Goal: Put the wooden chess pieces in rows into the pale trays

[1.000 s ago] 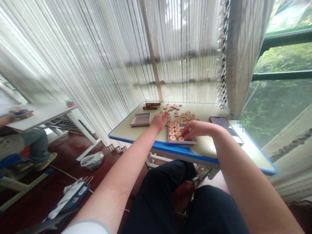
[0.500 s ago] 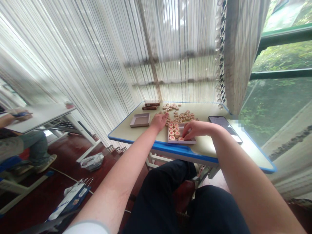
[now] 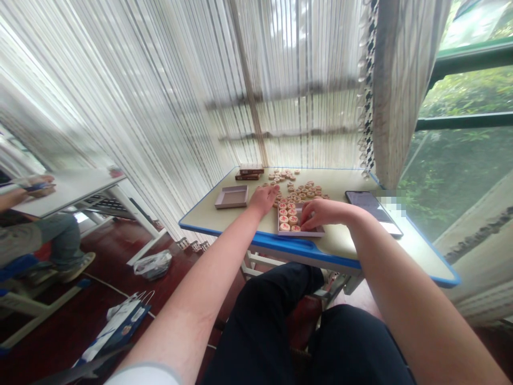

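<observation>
My left hand (image 3: 264,198) lies on the table at the near-left edge of a loose spread of Chinese chess pieces (image 3: 308,191), its fingers stretched out and holding nothing visible. A shallow lilac-grey box (image 3: 303,233) stands near the table's front edge. In its left part, round wooden pieces with red characters lie face up in two columns. My right hand (image 3: 318,213) reaches into the box from the right with curled fingers. The fingertips are at the nearest Chinese chess piece (image 3: 295,228) of the second column. The palm hides the box's right part.
A matching open box part (image 3: 232,197) lies at left, with small dark boxes (image 3: 249,172) stacked behind it. A phone (image 3: 372,211) rests on the right of the blue-edged table (image 3: 224,220). Another person's hand (image 3: 40,185) holds something at a white table. Bags (image 3: 152,264) lie on the floor.
The front piece under my right fingertips has slid slightly left, closer to the piece beside it. My left hand stays in nearly the same place. The view has shifted slightly.
</observation>
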{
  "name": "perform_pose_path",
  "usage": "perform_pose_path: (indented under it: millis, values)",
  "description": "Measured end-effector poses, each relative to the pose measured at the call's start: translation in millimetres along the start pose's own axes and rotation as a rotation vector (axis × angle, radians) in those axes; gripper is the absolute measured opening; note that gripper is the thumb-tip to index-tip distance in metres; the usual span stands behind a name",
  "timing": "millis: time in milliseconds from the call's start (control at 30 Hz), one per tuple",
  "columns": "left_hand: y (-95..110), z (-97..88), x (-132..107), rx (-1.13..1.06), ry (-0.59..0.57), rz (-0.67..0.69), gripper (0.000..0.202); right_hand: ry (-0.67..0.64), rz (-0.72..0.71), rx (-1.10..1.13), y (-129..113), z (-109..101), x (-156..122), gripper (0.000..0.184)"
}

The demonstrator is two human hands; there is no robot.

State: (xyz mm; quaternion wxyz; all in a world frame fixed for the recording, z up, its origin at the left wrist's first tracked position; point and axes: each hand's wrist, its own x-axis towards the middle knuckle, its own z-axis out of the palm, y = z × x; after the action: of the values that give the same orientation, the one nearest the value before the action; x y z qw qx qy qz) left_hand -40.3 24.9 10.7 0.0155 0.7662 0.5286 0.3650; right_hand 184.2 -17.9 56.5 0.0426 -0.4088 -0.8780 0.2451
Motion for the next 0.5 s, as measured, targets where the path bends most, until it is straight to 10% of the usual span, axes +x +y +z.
perform_pose_path:
  millis: [500]
  values:
    - [5.1, 2.3, 2.2, 0.002, -0.244, 0.037, 0.061, -0.002, 0.002, 0.026, 0.3, 0.4, -1.1, 0.024]
